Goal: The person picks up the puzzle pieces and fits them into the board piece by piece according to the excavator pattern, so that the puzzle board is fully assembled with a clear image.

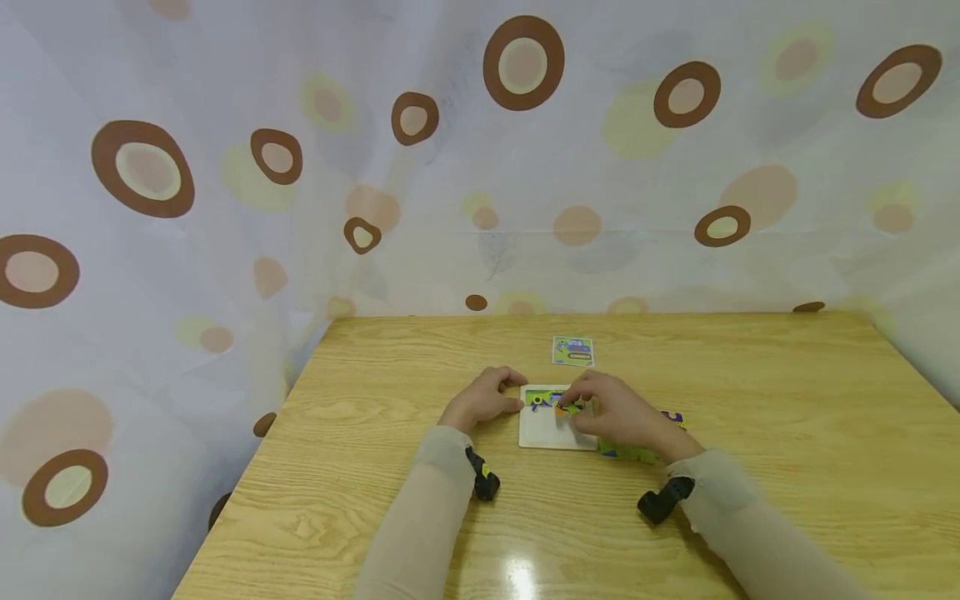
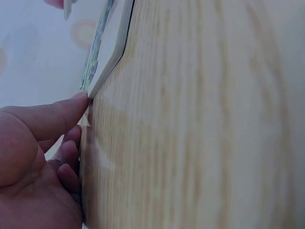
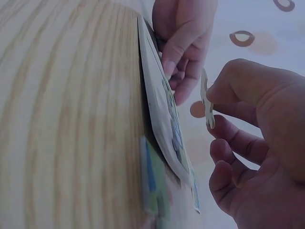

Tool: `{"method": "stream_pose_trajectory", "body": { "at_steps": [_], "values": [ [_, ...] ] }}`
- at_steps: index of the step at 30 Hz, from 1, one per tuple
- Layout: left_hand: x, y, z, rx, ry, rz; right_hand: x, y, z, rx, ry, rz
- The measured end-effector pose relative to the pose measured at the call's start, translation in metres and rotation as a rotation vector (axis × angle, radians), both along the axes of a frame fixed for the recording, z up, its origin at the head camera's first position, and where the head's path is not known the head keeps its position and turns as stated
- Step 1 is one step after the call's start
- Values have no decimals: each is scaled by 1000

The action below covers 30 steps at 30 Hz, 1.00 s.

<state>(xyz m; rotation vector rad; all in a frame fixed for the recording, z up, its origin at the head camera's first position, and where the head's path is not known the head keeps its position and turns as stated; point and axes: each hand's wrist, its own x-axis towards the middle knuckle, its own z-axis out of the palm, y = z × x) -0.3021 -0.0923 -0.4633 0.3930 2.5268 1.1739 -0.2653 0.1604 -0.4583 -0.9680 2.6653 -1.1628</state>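
A white puzzle tray (image 1: 555,431) lies on the table, with several colourful jigsaw pieces (image 1: 536,399) along its far side. At the tray's left edge is my left hand (image 1: 482,398). Its thumb (image 2: 66,113) is extended against the tray's edge, the other fingers loosely bent beside it. Over the tray's right half, my right hand (image 1: 617,410) pinches a puzzle piece (image 3: 208,102) between thumb and fingertips. Seen from the right wrist, the piece is held edge-on, apart from the tray, and its printed face is hidden there.
Loose green puzzle pieces (image 1: 637,452) lie by the tray's right corner, partly under the right hand and forearm. Another purple and yellow piece (image 1: 675,418) shows beyond the right wrist. A small printed card (image 1: 573,351) lies behind the tray. Patterned cloth (image 1: 480,167) borders the table.
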Motion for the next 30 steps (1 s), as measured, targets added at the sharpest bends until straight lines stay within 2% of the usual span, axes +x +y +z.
{"method": "stream_pose_trajectory", "body": {
  "at_steps": [12, 23, 30],
  "values": [
    [0, 0, 4, 0, 17, -16, -7, -28, -10, -2, 18, 66],
    [0, 1, 4, -1, 21, -24, -11, -34, -18, 36, 15, 55],
    [1, 0, 3, -7, 16, -22, -11, -38, -16, 75, 22, 55]
  ]
}}
